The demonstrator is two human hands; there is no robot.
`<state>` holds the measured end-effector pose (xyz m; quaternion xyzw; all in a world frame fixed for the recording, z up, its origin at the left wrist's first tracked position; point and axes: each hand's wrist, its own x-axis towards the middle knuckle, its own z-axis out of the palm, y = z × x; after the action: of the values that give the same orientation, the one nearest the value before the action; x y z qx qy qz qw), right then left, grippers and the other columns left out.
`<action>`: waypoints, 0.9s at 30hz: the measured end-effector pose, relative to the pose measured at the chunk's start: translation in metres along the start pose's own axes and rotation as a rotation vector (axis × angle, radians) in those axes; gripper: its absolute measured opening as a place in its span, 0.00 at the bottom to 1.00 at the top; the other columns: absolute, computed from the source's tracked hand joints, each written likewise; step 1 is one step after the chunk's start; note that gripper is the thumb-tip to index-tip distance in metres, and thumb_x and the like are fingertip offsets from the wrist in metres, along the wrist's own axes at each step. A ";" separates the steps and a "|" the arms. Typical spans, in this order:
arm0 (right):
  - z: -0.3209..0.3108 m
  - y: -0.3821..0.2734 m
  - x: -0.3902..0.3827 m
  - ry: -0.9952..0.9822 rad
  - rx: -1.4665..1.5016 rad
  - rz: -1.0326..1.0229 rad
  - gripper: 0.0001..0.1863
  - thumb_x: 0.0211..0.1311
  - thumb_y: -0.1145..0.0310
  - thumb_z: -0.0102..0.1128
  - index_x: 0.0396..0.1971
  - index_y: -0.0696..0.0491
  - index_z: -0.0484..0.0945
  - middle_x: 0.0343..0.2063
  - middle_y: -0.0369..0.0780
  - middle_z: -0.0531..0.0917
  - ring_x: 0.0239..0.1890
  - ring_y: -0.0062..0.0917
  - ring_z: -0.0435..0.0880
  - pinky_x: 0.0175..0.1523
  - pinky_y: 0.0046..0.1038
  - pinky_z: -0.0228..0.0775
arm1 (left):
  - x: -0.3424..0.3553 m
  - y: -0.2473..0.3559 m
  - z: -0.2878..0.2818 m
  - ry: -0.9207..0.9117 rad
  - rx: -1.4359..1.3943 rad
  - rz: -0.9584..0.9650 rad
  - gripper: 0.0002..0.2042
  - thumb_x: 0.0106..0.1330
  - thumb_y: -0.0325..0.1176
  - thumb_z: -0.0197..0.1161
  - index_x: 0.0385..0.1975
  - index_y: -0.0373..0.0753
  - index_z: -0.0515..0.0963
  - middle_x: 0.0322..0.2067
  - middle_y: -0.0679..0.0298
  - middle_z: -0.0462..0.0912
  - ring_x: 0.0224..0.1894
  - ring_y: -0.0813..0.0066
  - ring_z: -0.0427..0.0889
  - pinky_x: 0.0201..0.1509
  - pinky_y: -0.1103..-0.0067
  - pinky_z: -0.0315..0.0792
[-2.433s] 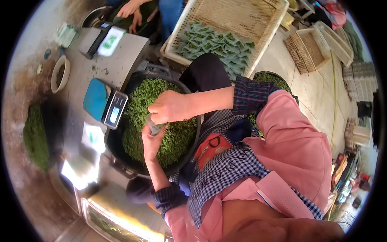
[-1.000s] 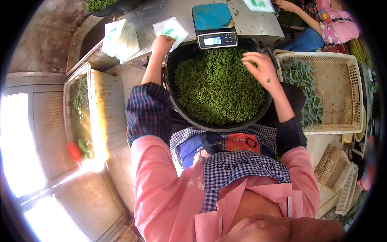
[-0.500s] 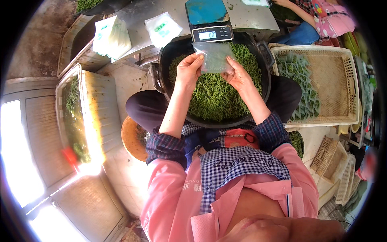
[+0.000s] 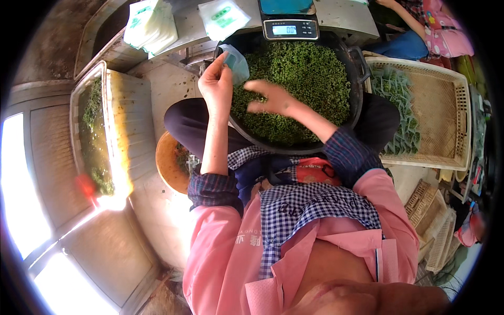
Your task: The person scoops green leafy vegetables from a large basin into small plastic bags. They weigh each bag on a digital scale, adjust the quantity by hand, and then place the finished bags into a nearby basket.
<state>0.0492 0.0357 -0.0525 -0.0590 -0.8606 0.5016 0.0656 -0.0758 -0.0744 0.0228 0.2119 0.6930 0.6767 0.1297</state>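
A black tub (image 4: pixel 357 102) between my knees is heaped with small green berries (image 4: pixel 310 79) that look like green peppercorns. My left hand (image 4: pixel 216 86) pinches the top of a small clear plastic bag (image 4: pixel 237 65) over the tub's left side. The bag hangs from my fingers and looks flat. Just to its right, my right hand (image 4: pixel 270 98) is slightly blurred above the berries, fingers apart and nothing visible in them. Beyond the tub stands a digital scale (image 4: pixel 291 30) with a blue-green pan, which has nothing on it where it shows.
Stacked plastic bags (image 4: pixel 149 29) and another bag pile (image 4: pixel 223 20) lie on the metal table (image 4: pixel 341 16). At right, a cream crate (image 4: pixel 441 113) holds rows of filled bags (image 4: pixel 401 110). An orange bucket (image 4: pixel 170 165) is by my left knee. A co-worker's arm (image 4: pixel 407 18) shows far right.
Both hands held the bag in front of the scale; the right has let go and dropped toward the berries. My left hand has carried the bag left. The whole view has shifted slightly.
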 end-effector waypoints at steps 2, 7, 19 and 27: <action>0.031 0.000 0.002 -0.201 -0.490 -0.316 0.40 0.39 0.53 0.71 0.56 0.52 0.69 0.58 0.45 0.68 0.59 0.41 0.66 0.62 0.43 0.57 | -0.004 0.005 -0.002 0.010 0.111 0.037 0.16 0.58 0.20 0.54 0.46 0.34 0.80 0.21 0.76 0.71 0.23 0.91 0.65 0.28 0.90 0.63; 0.025 -0.007 -0.021 -0.456 -0.722 -0.197 0.31 0.35 0.63 0.74 0.44 0.49 0.73 0.42 0.39 0.73 0.48 0.36 0.73 0.51 0.41 0.65 | -0.019 -0.003 -0.006 0.028 0.086 -0.061 0.15 0.59 0.21 0.55 0.46 0.34 0.79 0.22 0.76 0.72 0.22 0.92 0.65 0.26 0.90 0.62; -0.070 -0.026 -0.046 0.528 1.149 0.098 0.27 0.48 0.60 0.68 0.49 0.51 0.71 0.45 0.40 0.78 0.48 0.28 0.78 0.53 0.34 0.74 | -0.054 0.007 0.028 -0.075 0.193 -0.029 0.12 0.60 0.25 0.58 0.43 0.35 0.80 0.20 0.61 0.79 0.20 0.83 0.73 0.26 0.84 0.68; -0.075 -0.049 -0.044 0.773 1.621 -0.021 0.16 0.65 0.60 0.44 0.42 0.55 0.74 0.39 0.44 0.81 0.45 0.35 0.81 0.51 0.37 0.75 | -0.066 -0.005 0.080 -0.217 0.123 -0.201 0.09 0.64 0.30 0.57 0.39 0.34 0.80 0.17 0.60 0.78 0.17 0.75 0.76 0.23 0.77 0.69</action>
<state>0.1038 0.0688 0.0242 -0.1515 -0.1607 0.8996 0.3767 0.0192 -0.0344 0.0069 0.2211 0.7329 0.5896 0.2576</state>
